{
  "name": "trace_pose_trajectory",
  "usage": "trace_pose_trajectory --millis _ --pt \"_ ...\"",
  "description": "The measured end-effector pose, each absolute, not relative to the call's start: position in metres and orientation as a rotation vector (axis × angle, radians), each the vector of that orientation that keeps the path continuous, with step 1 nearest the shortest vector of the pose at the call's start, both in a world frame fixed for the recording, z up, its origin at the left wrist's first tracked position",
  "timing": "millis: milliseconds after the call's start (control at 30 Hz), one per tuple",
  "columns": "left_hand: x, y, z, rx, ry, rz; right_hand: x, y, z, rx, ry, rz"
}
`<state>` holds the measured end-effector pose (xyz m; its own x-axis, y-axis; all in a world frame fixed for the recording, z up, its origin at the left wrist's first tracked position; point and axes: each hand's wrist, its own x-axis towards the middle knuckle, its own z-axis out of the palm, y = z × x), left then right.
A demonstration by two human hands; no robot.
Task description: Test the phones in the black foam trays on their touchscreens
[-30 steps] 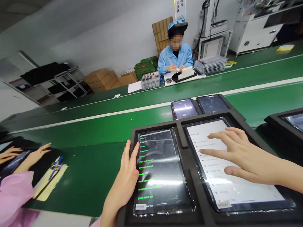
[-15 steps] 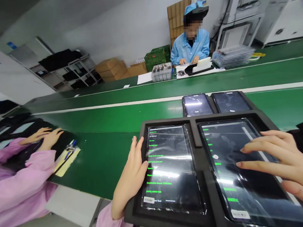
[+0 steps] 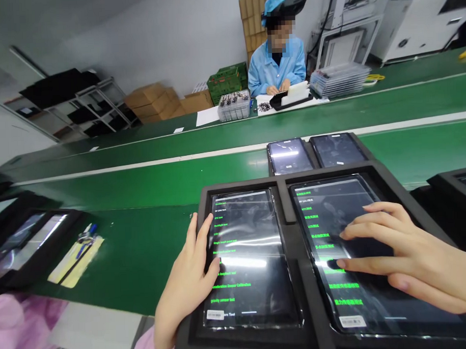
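A black foam tray (image 3: 308, 299) holds two tablets side by side in front of me. The left tablet (image 3: 256, 296) shows a dark screen with green English lines of text; the right tablet (image 3: 390, 301) shows green lines in Chinese characters. My left hand (image 3: 187, 280) lies along the tray's left edge, fingers stretched, its thumb over the left tablet's border. Above the right tablet, my right hand (image 3: 407, 255) has its fingers spread, two fingertips at or just over the screen; contact is hard to tell. Neither hand grips a tablet. Barcode labels sit at the tablets' lower left corners.
Two more tablets (image 3: 289, 154) in foam lie beyond the tray on the green bench (image 3: 142, 193). At left are a yellow pad (image 3: 77, 264) with pens and another tray (image 3: 32, 242). A co-worker in blue (image 3: 277, 61) sits opposite. A dark tray (image 3: 457, 192) stands right.
The view has shifted right, so the neighbour's hands at left are out of sight. A pale stripe and dot on the right tablet's screen are gone, and its text list shows more clearly.
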<state>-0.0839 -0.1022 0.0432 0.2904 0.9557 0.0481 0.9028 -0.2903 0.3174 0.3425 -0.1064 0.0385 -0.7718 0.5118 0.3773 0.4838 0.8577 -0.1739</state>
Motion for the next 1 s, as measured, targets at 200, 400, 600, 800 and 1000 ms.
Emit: trace_pose_trajectory --millis 200,400,600,800,1000 --pt "-0.09 -0.102 0.035 2.352 1.698 0.443 0.349 -0.11 0.037 -0.768 -2.5 -0.007" --pt "-0.086 -0.105 0.038 2.59 1.54 0.672 0.358 -0.107 0.041 -0.833 -2.405 -0.07" --pt "-0.084 -0.108 0.051 2.662 1.29 0.806 0.356 -0.109 0.035 -0.854 -2.389 -0.097" --pt "-0.088 -0.11 0.045 2.678 1.143 0.85 0.359 -0.11 0.028 -0.893 -2.396 -0.086" --pt "-0.088 -0.109 0.045 2.482 1.315 0.741 0.356 -0.103 0.027 -0.92 -2.355 -0.008"
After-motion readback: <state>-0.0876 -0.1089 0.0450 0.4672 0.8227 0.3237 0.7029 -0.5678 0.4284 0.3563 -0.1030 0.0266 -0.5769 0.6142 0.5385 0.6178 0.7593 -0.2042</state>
